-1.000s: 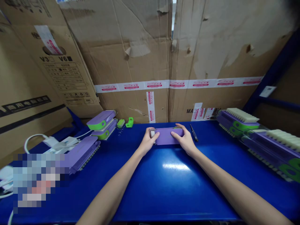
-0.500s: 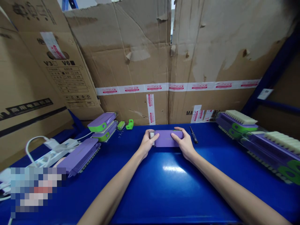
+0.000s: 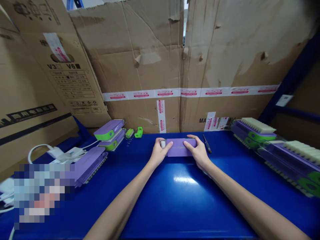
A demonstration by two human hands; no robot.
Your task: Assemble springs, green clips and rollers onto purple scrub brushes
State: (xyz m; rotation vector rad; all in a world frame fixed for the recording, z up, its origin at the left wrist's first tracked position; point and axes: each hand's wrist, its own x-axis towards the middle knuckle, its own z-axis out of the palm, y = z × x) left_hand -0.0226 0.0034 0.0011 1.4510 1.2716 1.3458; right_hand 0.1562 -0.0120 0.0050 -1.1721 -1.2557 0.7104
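Observation:
A purple rectangular device [image 3: 178, 147] lies flat on the blue table [image 3: 185, 196] near the far edge. My left hand [image 3: 159, 154] grips its left end, thumb on top beside a small white part [image 3: 163, 143]. My right hand [image 3: 198, 151] holds the right end with fingers curled over the top. Both forearms reach in from the bottom of the view.
Purple and green devices [image 3: 110, 132] are stacked at the back left, with another purple unit [image 3: 88, 165] and white cables [image 3: 62, 154] nearby. Small green parts [image 3: 134, 133] and a dark screwdriver [image 3: 207, 143] lie near the cardboard boxes [image 3: 160, 63]. More purple devices with white bristles [image 3: 277, 146] line the right.
Both hands stay on the purple device in the same spot; only the camera view has shifted slightly.

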